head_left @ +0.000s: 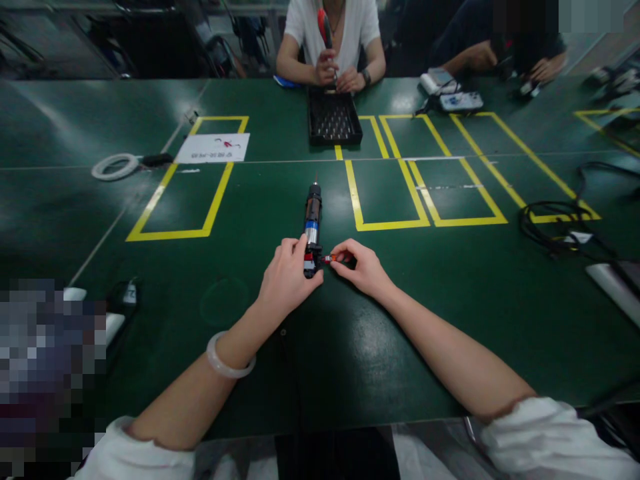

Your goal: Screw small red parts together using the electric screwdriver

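On the green table lies the uncased inside of what looks like an electric screwdriver (313, 217), its thin tip pointing away from me. A black front part, a silver motor with a blue band and a red and black rear part show along it. My left hand (290, 277) grips the rear part from the left, thumb at the near end. Just to the right, my right hand (363, 267) pinches a small red-and-orange part (330, 259) between thumb and forefinger, close against the rear part. Whether that small part is a wire connector I cannot make out.
Across the table a person (333, 40) holds a red-and-black tool over a black tray (335, 137) of small metal pieces. A white sheet (213, 148) and a white cable coil (115, 167) lie left. Black cables (555, 223) lie right; another person's hands are far right.
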The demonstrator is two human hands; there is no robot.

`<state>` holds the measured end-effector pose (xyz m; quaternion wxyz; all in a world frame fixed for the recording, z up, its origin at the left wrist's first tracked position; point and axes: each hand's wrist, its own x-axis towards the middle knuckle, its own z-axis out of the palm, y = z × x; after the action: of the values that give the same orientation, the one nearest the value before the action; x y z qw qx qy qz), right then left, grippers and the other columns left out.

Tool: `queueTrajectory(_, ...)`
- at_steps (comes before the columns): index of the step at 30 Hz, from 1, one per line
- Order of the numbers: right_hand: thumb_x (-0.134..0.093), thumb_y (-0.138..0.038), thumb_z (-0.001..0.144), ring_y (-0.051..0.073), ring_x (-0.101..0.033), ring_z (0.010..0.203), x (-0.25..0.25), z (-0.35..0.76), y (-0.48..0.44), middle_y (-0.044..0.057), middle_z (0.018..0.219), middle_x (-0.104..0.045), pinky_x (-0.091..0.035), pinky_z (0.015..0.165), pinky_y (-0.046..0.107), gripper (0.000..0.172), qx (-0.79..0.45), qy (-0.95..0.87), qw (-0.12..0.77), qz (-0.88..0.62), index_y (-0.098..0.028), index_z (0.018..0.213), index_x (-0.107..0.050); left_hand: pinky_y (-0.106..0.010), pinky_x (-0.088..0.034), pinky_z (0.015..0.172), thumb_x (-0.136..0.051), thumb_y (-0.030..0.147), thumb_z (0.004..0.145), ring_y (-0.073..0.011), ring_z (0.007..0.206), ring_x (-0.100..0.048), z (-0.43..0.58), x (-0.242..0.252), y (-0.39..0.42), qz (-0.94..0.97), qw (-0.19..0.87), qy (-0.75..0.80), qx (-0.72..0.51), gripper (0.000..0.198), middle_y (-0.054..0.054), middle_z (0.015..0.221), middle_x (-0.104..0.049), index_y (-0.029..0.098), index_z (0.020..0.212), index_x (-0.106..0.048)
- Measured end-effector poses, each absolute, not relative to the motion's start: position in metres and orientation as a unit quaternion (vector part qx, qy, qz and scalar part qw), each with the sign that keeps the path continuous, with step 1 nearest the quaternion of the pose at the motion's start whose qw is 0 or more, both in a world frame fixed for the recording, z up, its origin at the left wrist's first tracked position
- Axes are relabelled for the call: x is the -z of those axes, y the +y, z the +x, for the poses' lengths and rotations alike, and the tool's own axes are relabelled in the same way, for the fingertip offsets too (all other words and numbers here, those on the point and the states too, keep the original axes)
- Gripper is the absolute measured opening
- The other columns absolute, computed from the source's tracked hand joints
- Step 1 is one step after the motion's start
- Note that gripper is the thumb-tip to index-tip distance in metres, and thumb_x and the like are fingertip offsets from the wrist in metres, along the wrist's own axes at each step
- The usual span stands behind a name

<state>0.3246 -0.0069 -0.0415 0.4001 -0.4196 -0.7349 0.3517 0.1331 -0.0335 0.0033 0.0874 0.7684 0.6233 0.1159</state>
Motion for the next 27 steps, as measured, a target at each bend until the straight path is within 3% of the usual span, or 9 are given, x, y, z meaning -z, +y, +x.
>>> queueTrajectory(17, -0.065, -0.019, 0.085, 0.016, -0.062, 0.079, 0.039, 0.325, -0.009, 0.003, 0.086, -0.065, -0.05, 0.073, 0.029, 0.006, -0.33, -0.758, 0.384, -0.411, -0.02, 0.091, -0.066, -0.041, -0.053, 0.086, -0.06, 0.041, 0.084, -0.0315, 0.112, -0.056, 0.143, 0.001, -0.038, 0.78, 0.054, 0.614, -0.111, 0.073, -0.018, 0.13, -0.051, 0.014, 0.147, -0.038)
queueTrajectory(27, -0.053, -0.012, 0.085, 0.015, -0.068, 0.078, 0.038, 0.326, -0.009, 0.003, 0.09, -0.074, -0.052, 0.075, 0.028, 0.021, -0.371, -0.716, 0.402, -0.433, -0.019, 0.098, -0.068, -0.039, -0.05, 0.08, -0.054, 0.051, 0.09, -0.0311, 0.103, -0.057, 0.152, -0.001, -0.032, 0.771, 0.006, 0.63, -0.093, 0.068, -0.017, 0.117, -0.054, 0.014, 0.145, -0.042)
